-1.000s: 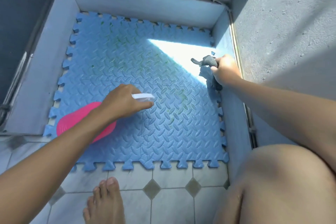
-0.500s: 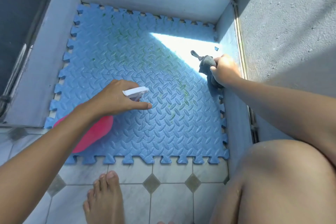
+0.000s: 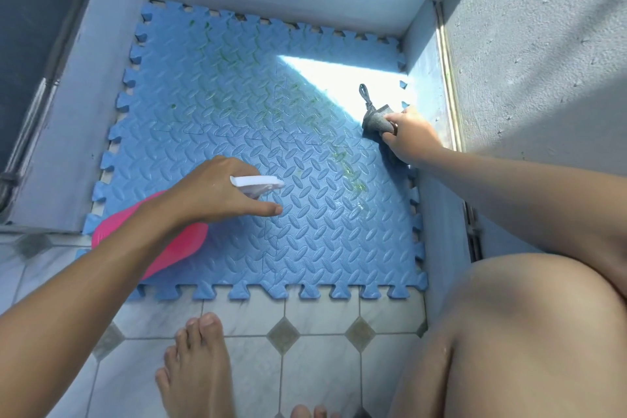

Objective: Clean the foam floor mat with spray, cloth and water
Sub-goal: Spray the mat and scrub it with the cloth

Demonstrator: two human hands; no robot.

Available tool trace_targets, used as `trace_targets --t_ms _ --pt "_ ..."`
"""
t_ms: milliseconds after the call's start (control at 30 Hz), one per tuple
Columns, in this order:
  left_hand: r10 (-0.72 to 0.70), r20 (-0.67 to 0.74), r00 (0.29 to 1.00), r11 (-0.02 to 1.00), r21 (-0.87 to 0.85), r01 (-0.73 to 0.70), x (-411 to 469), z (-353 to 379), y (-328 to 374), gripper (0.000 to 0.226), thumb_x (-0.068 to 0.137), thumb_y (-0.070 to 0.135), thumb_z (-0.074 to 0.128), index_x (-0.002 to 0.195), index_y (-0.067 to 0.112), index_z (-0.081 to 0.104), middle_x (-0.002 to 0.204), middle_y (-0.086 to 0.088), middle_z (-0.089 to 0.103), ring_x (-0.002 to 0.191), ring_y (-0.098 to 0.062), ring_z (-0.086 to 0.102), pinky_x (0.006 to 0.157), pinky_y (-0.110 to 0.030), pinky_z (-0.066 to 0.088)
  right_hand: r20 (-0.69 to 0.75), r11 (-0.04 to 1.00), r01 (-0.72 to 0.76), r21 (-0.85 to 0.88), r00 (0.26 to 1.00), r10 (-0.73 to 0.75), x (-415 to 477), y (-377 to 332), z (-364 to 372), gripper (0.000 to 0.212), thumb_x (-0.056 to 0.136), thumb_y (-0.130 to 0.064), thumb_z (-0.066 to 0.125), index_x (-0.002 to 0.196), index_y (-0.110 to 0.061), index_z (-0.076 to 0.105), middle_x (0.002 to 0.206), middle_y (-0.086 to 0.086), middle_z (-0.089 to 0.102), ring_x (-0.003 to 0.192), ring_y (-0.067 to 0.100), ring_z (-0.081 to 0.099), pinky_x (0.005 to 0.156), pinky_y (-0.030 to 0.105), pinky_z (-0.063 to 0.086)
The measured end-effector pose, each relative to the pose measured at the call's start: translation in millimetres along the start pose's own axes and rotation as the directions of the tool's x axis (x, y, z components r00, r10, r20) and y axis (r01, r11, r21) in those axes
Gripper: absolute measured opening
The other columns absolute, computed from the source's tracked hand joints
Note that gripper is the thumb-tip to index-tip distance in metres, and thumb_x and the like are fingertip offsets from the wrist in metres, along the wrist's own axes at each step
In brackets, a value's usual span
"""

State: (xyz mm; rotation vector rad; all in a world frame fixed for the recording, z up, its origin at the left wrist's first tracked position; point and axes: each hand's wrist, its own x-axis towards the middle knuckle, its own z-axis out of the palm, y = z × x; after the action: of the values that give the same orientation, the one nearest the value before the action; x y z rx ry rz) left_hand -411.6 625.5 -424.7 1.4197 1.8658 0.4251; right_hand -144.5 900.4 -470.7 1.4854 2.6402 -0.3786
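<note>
mat [image 3: 237,105]: lies flat, green stains [image 3: 351,176] across its middle | left hand [image 3: 217,195]: we grip the bottle [image 3: 159,248] over the mat's near-left, nozzle [image 3: 261,181] toward the stains to wet them | right hand [image 3: 410,139]: we clutch the cloth [image 3: 375,120] at the mat's right edge, ready to wipe
</note>
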Motion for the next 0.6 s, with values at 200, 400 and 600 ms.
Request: trace_targets --t_ms 200,400,600 --pt "-0.089 -0.26 0.961 0.993 0.052 0.106 -4 -5 5 0.068 0.067 0.073 0.071 0.056 0.012 0.044 0.05 -0.004 0.045 0.055 -0.026 0.048 0.053 -0.035 0.035 0.01 1.0 -0.005 0.031 1.0 0.005 -7 -20 -1 0.012 0.092 -0.02 0.053 0.082 -0.013 0.054 0.093 0.007 0.048 0.084 0.03 0.057 0.066 0.03 0.037" --pt "-0.151 -0.4 0.904 0.988 -0.027 0.153 2 -12 -1 0.07 0.076 0.064 0.076 0.061 0.008 0.037 0.054 -0.001 0.041 0.058 -0.023 0.044 0.059 -0.036 0.036 0.118 0.752 0.659 0.0 0.747 -0.655 -76 -94 50 0.052 0.09 -0.031 0.064 0.139 -0.017 0.053 0.125 0.013 0.052 0.108 0.029 0.053 0.081 0.037 0.05" --pt "-0.12 -0.348 0.93 0.991 0.01 0.132 9 -4 -12 0.064 0.064 0.08 0.061 0.064 0.018 0.046 0.063 0.002 0.055 0.066 -0.021 0.056 0.068 -0.043 0.051 0.322 0.24 0.965 0.107 0.194 -0.927 -110 -98 63 0.061 0.086 -0.03 0.066 0.143 -0.016 0.049 0.12 0.01 0.051 0.102 0.028 0.051 0.062 0.035 0.049"
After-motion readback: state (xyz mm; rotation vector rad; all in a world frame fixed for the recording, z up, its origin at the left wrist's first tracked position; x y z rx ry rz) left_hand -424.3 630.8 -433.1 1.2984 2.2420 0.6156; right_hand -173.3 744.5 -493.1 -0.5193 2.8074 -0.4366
